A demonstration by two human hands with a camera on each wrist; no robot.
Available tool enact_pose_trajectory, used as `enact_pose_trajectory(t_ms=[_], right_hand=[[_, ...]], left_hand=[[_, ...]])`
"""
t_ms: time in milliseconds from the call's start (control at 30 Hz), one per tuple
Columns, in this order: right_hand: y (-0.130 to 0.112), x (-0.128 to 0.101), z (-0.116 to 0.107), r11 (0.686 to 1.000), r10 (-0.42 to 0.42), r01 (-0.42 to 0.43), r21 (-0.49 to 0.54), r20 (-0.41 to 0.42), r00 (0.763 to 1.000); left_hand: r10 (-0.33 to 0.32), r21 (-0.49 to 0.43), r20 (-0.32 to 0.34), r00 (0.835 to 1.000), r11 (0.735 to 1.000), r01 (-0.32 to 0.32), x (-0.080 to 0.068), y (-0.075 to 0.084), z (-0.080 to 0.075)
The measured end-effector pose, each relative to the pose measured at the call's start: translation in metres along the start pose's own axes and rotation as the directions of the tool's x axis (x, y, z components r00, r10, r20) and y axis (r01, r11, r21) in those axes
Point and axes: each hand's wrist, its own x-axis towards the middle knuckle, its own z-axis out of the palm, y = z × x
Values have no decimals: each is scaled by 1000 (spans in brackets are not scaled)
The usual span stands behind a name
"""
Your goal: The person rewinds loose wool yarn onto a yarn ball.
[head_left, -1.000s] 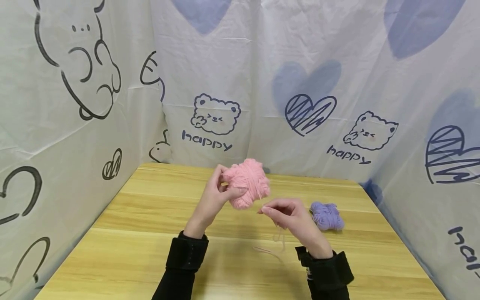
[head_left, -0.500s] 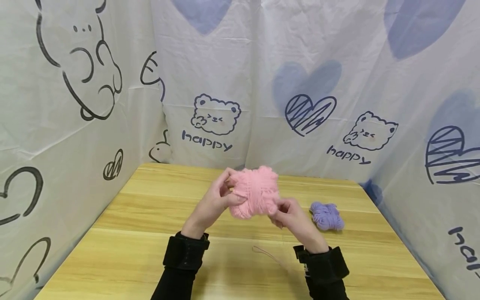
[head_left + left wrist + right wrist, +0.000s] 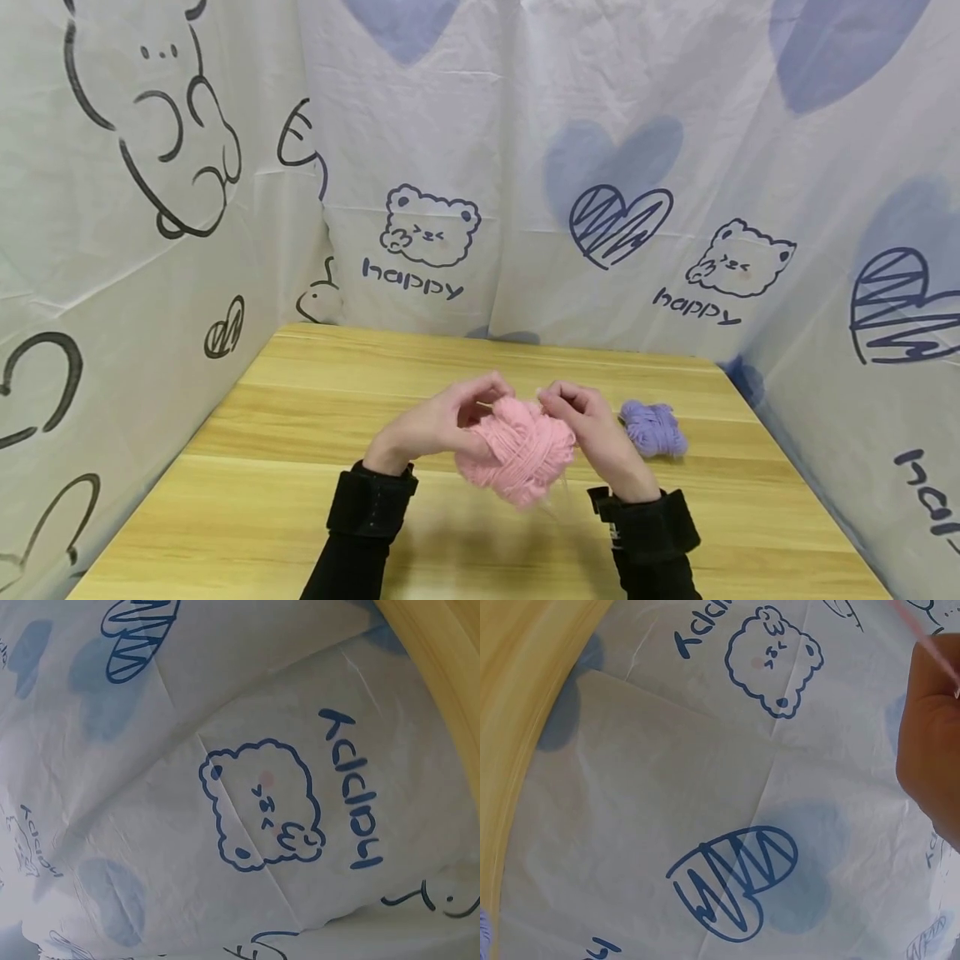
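Observation:
A fuzzy pink ball of yarn is held up over the wooden table in the head view. My left hand grips it from the left, thumb on the near face and fingers arched behind the top. At its upper right, my right hand pinches the pink yarn strand between thumb and fingertips. The right wrist view shows that strand stretched taut into the hand at the right edge. A thin loose tail hangs below the ball. Neither hand's yarn appears in the left wrist view.
A smaller purple ball of yarn lies on the table, just right of my right hand. White cloth walls printed with hearts and bears enclose the table's back and sides.
The pink ball has come lower and nearer and turned in the left hand. My right hand has gone from its lower right, round to its upper right.

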Motion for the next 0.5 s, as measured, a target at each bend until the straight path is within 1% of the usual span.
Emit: enact_pose_trajectory(t_ms=[100, 167, 300, 400, 500], right_hand=[[-1, -1, -1, 1000, -11, 12, 18, -46, 999], [-2, -1, -1, 998, -43, 45, 33, -72, 996], [-5, -5, -2, 993, -116, 119, 27, -83, 990], [-9, -8, -2, 989, -151, 150, -12, -77, 986], [-12, -10, -1, 988, -153, 149, -46, -75, 985]], left_hand=[[-31, 59, -23, 999, 998, 32, 1, -2, -1], [-41, 85, -50, 998, 995, 46, 2, -4, -1], [-45, 118, -127, 991, 991, 60, 4, -7, -2], [-56, 122, -207, 977, 989, 83, 5, -8, -3], [-70, 95, -287, 955, 990, 102, 6, -6, -2]])
